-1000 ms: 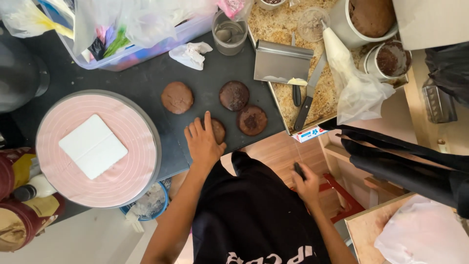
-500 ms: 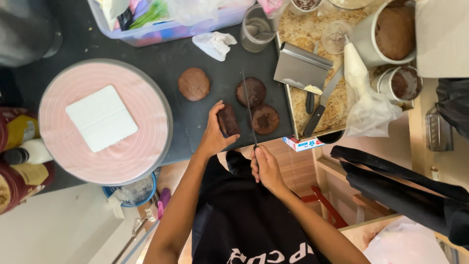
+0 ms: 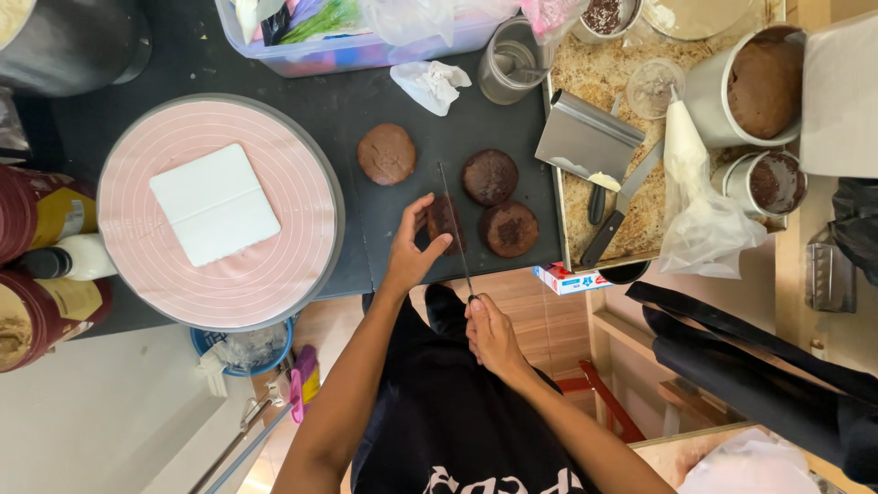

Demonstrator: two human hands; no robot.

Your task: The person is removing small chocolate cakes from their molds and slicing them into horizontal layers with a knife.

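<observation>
**Head view: slicing a small cake round at the centre of the frame**

Steadying a small dark brown round cake on the black worktop just below frame centre, with the left hand clasping its near edge, thumb and fingers curled around it. Gripping the handle of a long thin-bladed knife in the right hand, fist clenched, blade running up the frame across the cake.

Judging by the pose, levelling or splitting this round, with the cut only beginning. Calling next, most likely, for an even draw of the blade, fingertips kept clear of the edge, and firm but light pressure to avoid crumbling the cake.

Lying untouched just beside it: a lighter brown round cake to the upper left and two dark brown round cakes to the right. Sitting unused at centre left: a pink ringed turntable bearing a white square board.

Hiding much of the held cake under the left fingers; not showing how deep the blade sits. Covering the knife handle entirely within the right fist. Cropping the containers at the top and left edges.
</observation>
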